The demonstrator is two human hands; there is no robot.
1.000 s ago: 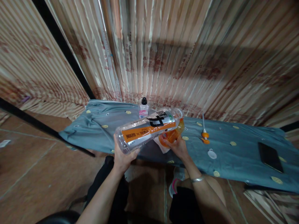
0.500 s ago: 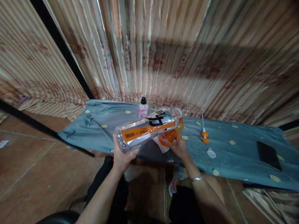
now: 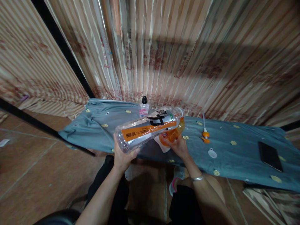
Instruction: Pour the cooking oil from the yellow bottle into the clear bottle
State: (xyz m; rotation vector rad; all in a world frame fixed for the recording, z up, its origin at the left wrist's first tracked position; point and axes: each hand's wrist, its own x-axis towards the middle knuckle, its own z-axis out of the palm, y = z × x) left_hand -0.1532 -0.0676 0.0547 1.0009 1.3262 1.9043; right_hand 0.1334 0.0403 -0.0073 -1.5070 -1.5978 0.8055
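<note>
My left hand (image 3: 123, 154) grips the base of a large clear plastic bottle (image 3: 147, 128) with an orange and black label, tipped almost flat with its open mouth to the right. The mouth meets the top of a smaller orange bottle (image 3: 172, 133), which my right hand (image 3: 178, 147) holds tilted over a white cloth on the table. Both hands are closed around their bottles. A metal bracelet sits on my right wrist.
A blue-grey patterned cloth (image 3: 234, 150) covers the low table. On it stand a small clear bottle with a black cap (image 3: 144, 107), an orange pump head with a white tube (image 3: 205, 135), a white cap (image 3: 212, 153) and a black phone (image 3: 269, 155). Striped curtains hang behind.
The large bottle's base has dropped slightly, so it lies a little flatter. Both hands keep their grip and the view has shifted only slightly.
</note>
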